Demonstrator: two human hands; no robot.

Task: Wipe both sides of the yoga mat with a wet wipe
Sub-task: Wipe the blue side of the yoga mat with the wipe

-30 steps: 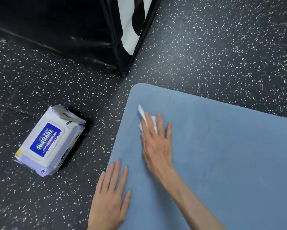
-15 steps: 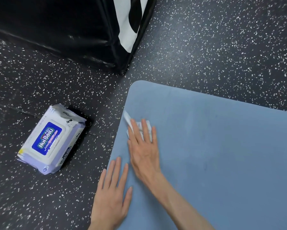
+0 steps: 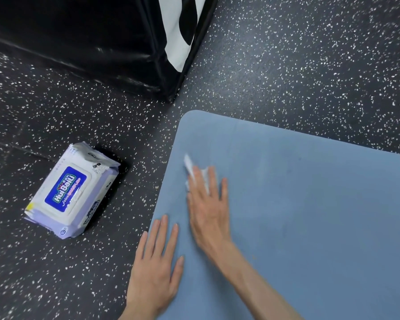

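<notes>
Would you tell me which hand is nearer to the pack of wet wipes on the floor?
Left. The left hand lies flat across the mat's edge, just right of the pack; the right hand is farther right on the mat.

One yoga mat (image 3: 310,215), one wet wipe (image 3: 191,166), one wipes pack (image 3: 70,192), two hands: left (image 3: 156,266), right (image 3: 208,211)

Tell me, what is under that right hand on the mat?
A white wipe pokes out past the fingers of the right hand, lying on the blue mat. The rest of the wipe is covered by the hand.
</notes>
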